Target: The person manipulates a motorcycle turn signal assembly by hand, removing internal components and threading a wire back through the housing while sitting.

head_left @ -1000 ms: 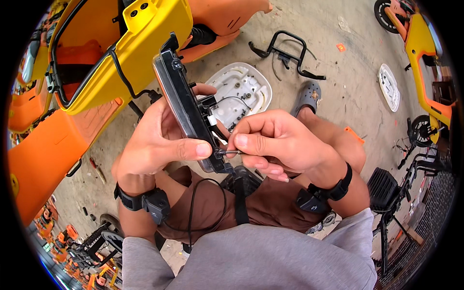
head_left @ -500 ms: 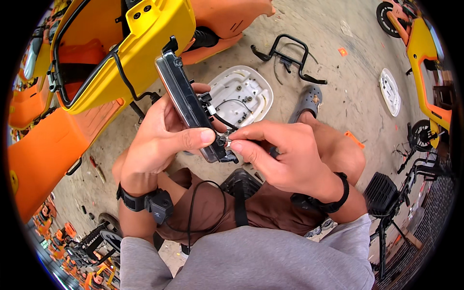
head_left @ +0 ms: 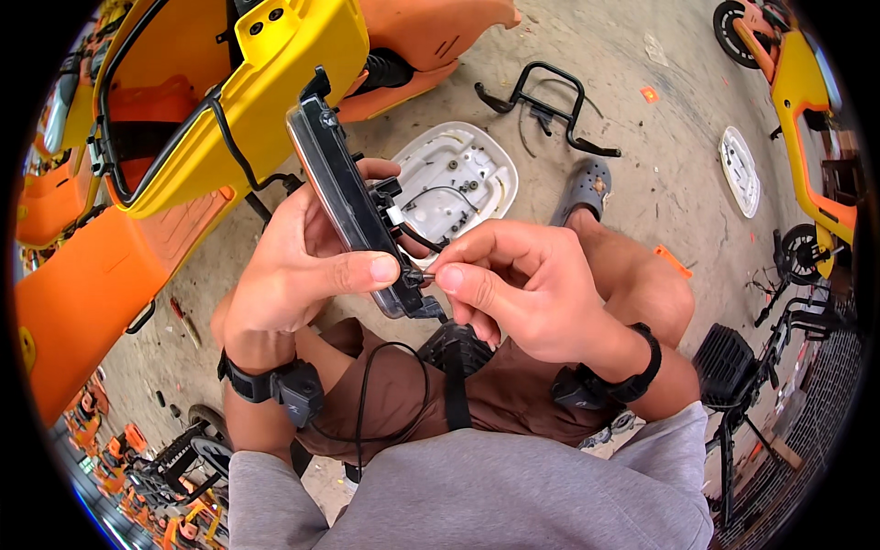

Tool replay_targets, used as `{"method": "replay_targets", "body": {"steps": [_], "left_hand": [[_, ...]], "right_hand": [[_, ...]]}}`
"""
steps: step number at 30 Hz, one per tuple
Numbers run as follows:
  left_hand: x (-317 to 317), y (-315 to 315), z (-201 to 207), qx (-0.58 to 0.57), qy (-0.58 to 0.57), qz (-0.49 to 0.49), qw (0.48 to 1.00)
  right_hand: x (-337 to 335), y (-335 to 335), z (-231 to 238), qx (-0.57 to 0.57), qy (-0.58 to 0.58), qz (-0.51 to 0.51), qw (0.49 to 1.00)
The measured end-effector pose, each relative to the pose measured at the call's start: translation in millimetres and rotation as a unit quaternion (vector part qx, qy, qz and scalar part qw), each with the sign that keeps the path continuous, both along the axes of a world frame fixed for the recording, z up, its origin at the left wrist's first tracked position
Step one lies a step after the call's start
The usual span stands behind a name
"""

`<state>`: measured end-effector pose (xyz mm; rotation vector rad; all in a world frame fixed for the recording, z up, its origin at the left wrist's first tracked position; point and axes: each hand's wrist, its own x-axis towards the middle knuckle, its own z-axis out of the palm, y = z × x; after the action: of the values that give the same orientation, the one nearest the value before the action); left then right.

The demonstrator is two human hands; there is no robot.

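A long black lamp unit (head_left: 341,179) with a clear lens along one side is tilted in front of me. My left hand (head_left: 298,261) is closed round it, thumb across the lower part and fingers behind. A white connector and a black cable stand out from its back. At its lower end, my right hand (head_left: 522,284) pinches a small metal piece, like a screw or pin, between thumb and forefinger. The piece touches or nearly touches the lamp's mount. Its far end is hidden by my fingertips.
Beyond my hands a white plastic tray (head_left: 502,170) on the floor holds several small screws and parts. Yellow and orange scooter body panels (head_left: 197,124) stand close at left. A black tubular bracket (head_left: 579,115) lies farther off; a second white shell (head_left: 739,174) is at right.
The lamp has shifted slightly left, its lower end a little nearer to me. My right hand has moved slightly, its lower fingers now curled further down. Both hands keep their grip.
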<state>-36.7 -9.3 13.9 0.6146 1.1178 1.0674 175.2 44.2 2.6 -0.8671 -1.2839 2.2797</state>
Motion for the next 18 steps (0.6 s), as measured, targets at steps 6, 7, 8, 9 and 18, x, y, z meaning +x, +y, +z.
{"method": "replay_targets", "body": {"steps": [6, 7, 8, 9, 18], "left_hand": [[-0.3, -0.8, 1.4, -0.001, 0.0, -0.007, 1.0], [2.5, -0.9, 2.5, -0.002, 0.013, -0.004, 1.0], [4.0, -0.9, 3.1, -0.002, 0.027, -0.002, 1.0], [4.1, -1.2, 3.2, 0.0, 0.027, -0.002, 1.0], [-5.1, -5.0, 5.3, 0.011, -0.018, -0.027, 0.999]], "right_hand": [[2.9, 1.8, -7.7, 0.07, 0.039, 0.037, 0.996], [2.5, 0.9, -8.5, 0.073, 0.047, 0.028, 0.996], [1.8, -0.3, -9.5, 0.076, 0.056, 0.02, 0.995], [1.4, -1.1, -10.2, 0.079, 0.065, 0.011, 0.995], [1.7, 0.5, -12.2, 0.214, 0.081, 0.013, 0.973]]}}
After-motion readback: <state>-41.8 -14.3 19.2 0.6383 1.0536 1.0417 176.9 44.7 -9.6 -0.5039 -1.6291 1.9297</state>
